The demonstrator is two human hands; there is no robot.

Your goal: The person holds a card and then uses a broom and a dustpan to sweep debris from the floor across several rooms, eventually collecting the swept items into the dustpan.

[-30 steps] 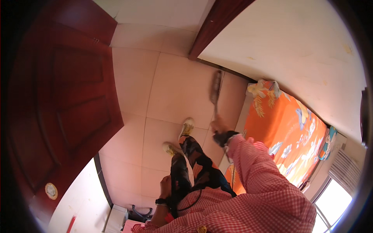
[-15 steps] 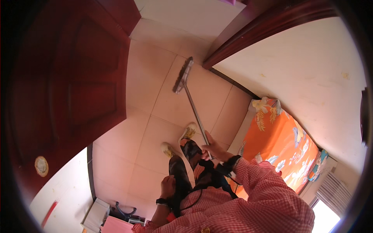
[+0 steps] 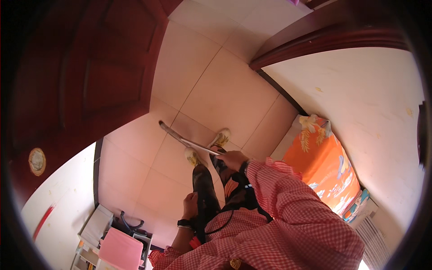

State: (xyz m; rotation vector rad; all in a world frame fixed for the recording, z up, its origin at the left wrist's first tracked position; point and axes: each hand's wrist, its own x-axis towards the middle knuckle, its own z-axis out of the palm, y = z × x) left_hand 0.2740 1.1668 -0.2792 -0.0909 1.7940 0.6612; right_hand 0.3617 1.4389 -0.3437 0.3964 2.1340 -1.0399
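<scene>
My right hand (image 3: 232, 159) is wrapped round the metal pole (image 3: 203, 148) of a broom. From there the pole slants away to the left, just past my shoes (image 3: 192, 156). The narrow broom head (image 3: 173, 133) shows edge-on over the tiles ahead of my left shoe. Whether it touches the floor I cannot tell. Close by my left thigh, my left hand (image 3: 191, 206) is curled closed, with nothing visible in it.
A dark red panelled door (image 3: 112, 85) stands at the left. Right of me are a white wall (image 3: 360, 94) and something under an orange flowered cloth (image 3: 315, 157). A pink chair (image 3: 120, 249) is at the lower left, and pinkish tiles (image 3: 216, 90) cover the floor.
My right hand has swung the broom head from the far middle back toward me and to the left, turning it edge-on. The view has shifted slightly. My left hand stays by the thigh.
</scene>
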